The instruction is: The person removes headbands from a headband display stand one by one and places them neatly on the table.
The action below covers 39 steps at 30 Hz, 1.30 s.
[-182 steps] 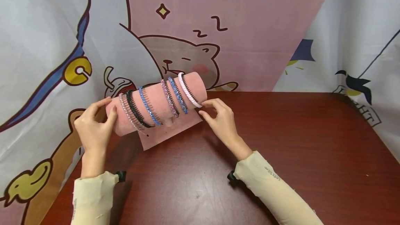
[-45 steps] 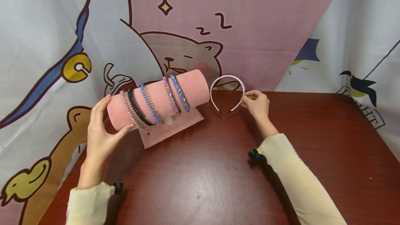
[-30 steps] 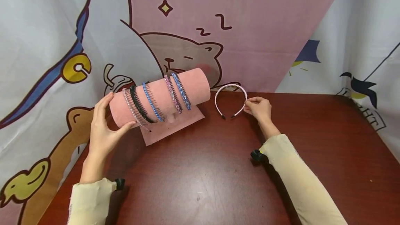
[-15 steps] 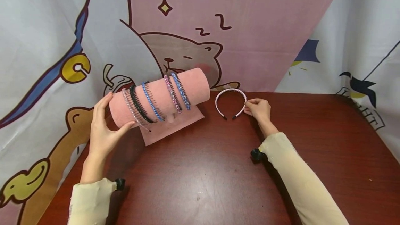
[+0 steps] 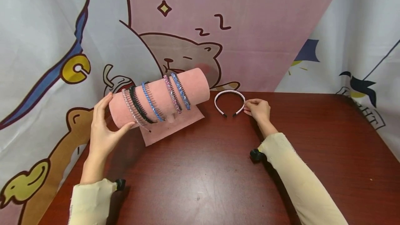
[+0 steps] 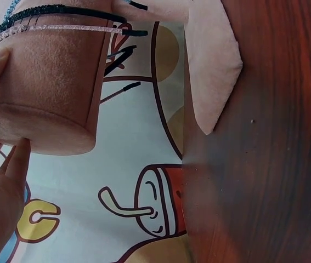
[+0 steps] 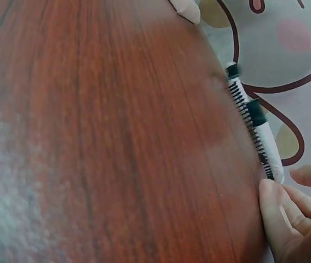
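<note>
A pink plush headband stand, a padded roll (image 5: 195, 86) on a flat base (image 5: 175, 129), stands at left centre in the head view. My left hand (image 5: 104, 136) grips the roll's left end, thumb below and fingers behind. Around the roll sit toothed headbands: pale pink (image 5: 128, 105), black (image 5: 136, 105), blue (image 5: 151, 102), pink glitter (image 5: 171, 91) and blue glitter (image 5: 180, 91). Right of the stand, my right hand (image 5: 258, 108) pinches the side of a white headband (image 5: 229, 91), its tips toward me. In the right wrist view, the headband (image 7: 269, 148) extends from my fingertips.
Everything is on a dark red-brown wooden table (image 5: 200, 183). A cartoon-printed cloth (image 5: 256, 27) hangs along the back and both sides, close behind the stand and the white headband. Black wrist devices (image 5: 257, 155) sit at both cuffs.
The white headband, on the roll's right end six seconds ago, is now off it at the right in my right hand, and lower than 1.5 seconds ago. The left hand has shifted its grip.
</note>
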{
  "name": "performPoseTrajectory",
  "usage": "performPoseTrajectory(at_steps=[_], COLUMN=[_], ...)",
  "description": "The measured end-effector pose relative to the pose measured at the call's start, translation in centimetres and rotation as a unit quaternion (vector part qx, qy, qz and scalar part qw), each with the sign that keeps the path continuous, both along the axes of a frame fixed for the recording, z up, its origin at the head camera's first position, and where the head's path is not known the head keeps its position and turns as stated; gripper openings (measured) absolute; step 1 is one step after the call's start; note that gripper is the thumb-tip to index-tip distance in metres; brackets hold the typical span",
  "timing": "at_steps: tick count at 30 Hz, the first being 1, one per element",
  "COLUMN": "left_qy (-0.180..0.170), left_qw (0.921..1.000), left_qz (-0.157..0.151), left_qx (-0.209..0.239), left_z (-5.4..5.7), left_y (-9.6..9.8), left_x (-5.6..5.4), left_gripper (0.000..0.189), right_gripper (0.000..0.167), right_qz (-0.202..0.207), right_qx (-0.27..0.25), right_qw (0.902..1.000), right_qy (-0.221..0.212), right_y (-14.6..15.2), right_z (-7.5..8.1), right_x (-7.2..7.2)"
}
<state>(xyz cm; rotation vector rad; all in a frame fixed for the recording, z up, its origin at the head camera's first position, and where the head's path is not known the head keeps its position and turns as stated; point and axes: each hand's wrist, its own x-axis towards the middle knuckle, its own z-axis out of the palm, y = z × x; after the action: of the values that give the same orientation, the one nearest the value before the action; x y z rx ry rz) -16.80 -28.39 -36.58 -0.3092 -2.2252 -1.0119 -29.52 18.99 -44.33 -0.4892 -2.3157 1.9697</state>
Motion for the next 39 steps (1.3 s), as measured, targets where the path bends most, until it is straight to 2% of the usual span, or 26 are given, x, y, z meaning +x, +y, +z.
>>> performPoseTrajectory(at_steps=[5, 13, 16, 22, 25, 33, 39], left_qy=[0.004, 0.013, 0.015, 0.014, 0.016, 0.018, 0.016], left_qw=[1.0000, 0.9998, 0.9998, 0.9999, 0.9999, 0.9998, 0.9999], left_qz=[0.001, -0.011, -0.013, -0.006, -0.005, -0.006, -0.007], left_qx=[-0.002, 0.004, 0.004, 0.000, -0.001, 0.000, -0.001], left_z=[-0.1, 2.2, 2.0, 0.4, 0.0, -0.1, -0.1], left_y=[-0.1, 2.1, 1.9, 0.4, 0.0, 0.0, -0.1], left_x=[0.1, 1.6, 1.5, 0.3, -0.1, -0.1, -0.1], left_gripper=[0.104, 0.099, 0.099, 0.101, 0.102, 0.102, 0.104], right_gripper=[0.027, 0.026, 0.027, 0.027, 0.029, 0.033, 0.030], right_qz=[-0.004, -0.003, -0.004, -0.008, -0.009, -0.011, -0.017], right_qx=[0.001, 0.018, 0.017, 0.003, -0.004, -0.009, 0.010], right_qw=[0.9999, 0.9997, 0.9997, 0.9992, 0.9987, 0.9974, 0.9965], right_qy=[0.011, 0.014, 0.017, 0.038, 0.050, 0.070, 0.081], right_y=[0.1, 0.3, 0.2, 0.0, -0.1, -0.3, -0.5], right_z=[0.1, 0.7, 1.0, 1.4, 1.6, 2.2, 2.3], right_x=[0.1, 0.4, 0.5, 0.5, 0.6, 1.0, 1.4])
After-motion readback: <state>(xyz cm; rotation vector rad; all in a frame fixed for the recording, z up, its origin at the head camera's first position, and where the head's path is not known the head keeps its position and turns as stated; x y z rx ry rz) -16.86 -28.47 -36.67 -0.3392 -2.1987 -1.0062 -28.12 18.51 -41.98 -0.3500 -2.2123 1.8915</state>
